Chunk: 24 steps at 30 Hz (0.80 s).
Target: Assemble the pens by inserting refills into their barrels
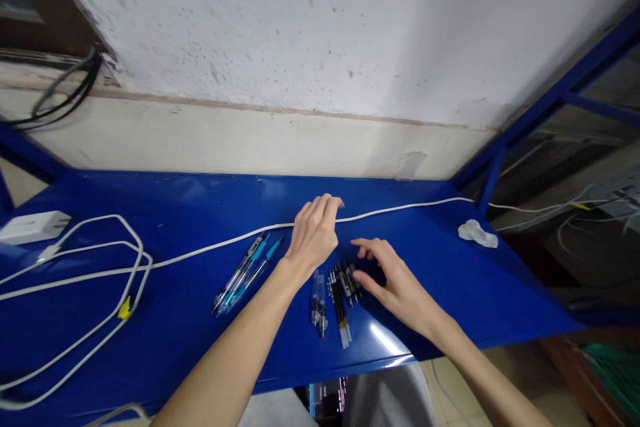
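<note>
My left hand (313, 232) hovers over the blue table (175, 200) with its fingers curled, close to a long white cable (210, 250) that runs across the top; whether it pinches anything is hidden. My right hand (393, 277) lies palm down, fingers spread, its fingertips touching a heap of dark pen parts (350, 277). Just left of that heap lie black pen refills (340, 307) and clear pen barrels (319, 300). A bundle of blue pens (247, 270) rests to the left of my left wrist.
A white charger block (33, 227) with looped white cables (100, 280) sits at the left end. A crumpled white scrap (477, 232) lies at the right end. A pale wall (320, 33) rises behind the table. The table's front edge is near my body.
</note>
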Each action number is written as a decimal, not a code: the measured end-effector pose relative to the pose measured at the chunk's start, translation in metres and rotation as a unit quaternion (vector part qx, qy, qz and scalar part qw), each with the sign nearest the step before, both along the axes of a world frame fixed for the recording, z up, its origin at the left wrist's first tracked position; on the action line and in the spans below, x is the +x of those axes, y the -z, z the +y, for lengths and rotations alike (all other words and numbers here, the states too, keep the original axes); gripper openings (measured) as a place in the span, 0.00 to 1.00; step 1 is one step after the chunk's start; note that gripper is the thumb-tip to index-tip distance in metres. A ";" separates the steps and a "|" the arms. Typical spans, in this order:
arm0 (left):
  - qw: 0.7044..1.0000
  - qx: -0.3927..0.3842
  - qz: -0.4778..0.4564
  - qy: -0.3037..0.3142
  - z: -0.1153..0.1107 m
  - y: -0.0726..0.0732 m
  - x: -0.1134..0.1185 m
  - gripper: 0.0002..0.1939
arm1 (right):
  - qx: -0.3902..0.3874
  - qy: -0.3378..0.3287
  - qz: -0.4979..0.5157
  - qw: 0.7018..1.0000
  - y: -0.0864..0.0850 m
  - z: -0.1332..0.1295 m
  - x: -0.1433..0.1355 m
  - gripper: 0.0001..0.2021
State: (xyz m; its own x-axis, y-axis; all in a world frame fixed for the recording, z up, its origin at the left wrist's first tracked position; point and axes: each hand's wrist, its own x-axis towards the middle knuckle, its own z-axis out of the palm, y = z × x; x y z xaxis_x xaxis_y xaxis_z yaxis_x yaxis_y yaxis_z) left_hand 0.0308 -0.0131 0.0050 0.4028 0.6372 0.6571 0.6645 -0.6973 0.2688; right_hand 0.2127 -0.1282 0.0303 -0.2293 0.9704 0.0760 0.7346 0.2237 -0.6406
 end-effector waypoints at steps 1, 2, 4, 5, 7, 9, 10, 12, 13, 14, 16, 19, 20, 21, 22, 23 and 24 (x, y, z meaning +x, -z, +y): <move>1.000 0.000 -0.002 0.000 0.000 0.000 0.000 0.19 | -0.010 -0.037 -0.002 0.999 0.000 -0.002 0.002 0.30; 1.000 -0.001 -0.003 -0.001 0.001 0.000 0.000 0.19 | -0.029 -0.074 -0.005 0.997 0.001 -0.003 0.003 0.39; 1.000 -0.004 -0.008 -0.003 0.001 0.001 0.000 0.19 | -0.071 -0.132 -0.015 0.989 0.003 -0.007 0.005 0.54; 1.000 -0.005 -0.010 -0.003 0.001 0.001 0.000 0.20 | -0.083 -0.150 -0.020 0.985 0.005 -0.009 0.005 0.58; 1.000 -0.005 -0.012 0.000 0.001 0.001 0.001 0.20 | -0.090 -0.170 -0.030 0.981 0.008 -0.011 0.003 0.61; 1.000 -0.003 -0.010 -0.001 0.001 0.001 0.001 0.20 | -0.085 -0.175 -0.036 0.980 0.009 -0.012 0.002 0.60; 1.000 -0.003 -0.007 -0.002 0.001 0.001 0.001 0.19 | -0.083 -0.178 -0.037 0.980 0.009 -0.011 0.001 0.59; 1.000 -0.003 -0.005 -0.005 0.001 0.001 0.001 0.19 | -0.082 -0.186 -0.039 0.978 0.008 -0.009 -0.001 0.58; 1.000 -0.005 -0.004 -0.005 0.001 0.002 0.001 0.19 | -0.083 -0.191 -0.039 0.977 0.007 -0.008 -0.002 0.57; 1.000 -0.008 -0.005 -0.006 0.001 0.002 0.001 0.19 | -0.083 -0.197 -0.039 0.976 0.006 -0.006 -0.002 0.57; 1.000 -0.013 -0.006 -0.006 0.002 0.002 0.001 0.19 | -0.082 -0.205 -0.037 0.975 0.003 -0.004 -0.004 0.58; 1.000 -0.016 -0.008 -0.008 0.004 0.003 0.001 0.20 | -0.074 -0.208 -0.037 0.975 0.001 0.001 -0.005 0.59; 1.000 -0.017 -0.008 -0.009 0.004 0.003 0.000 0.20 | -0.072 -0.210 -0.036 0.974 0.000 0.002 -0.005 0.59; 1.000 -0.018 -0.009 -0.010 0.005 0.004 0.000 0.20 | -0.071 -0.214 -0.033 0.974 0.001 0.003 -0.005 0.59; 1.000 -0.019 -0.011 -0.011 0.005 0.004 -0.001 0.20 | -0.071 -0.218 -0.030 0.973 0.001 0.004 -0.005 0.59; 1.000 -0.019 -0.012 -0.012 0.005 0.004 -0.001 0.20 | -0.072 -0.222 -0.027 0.972 0.002 0.005 -0.005 0.59; 1.000 -0.018 -0.011 -0.012 0.006 0.004 -0.001 0.20 | -0.074 -0.226 -0.024 0.971 0.002 0.006 -0.005 0.59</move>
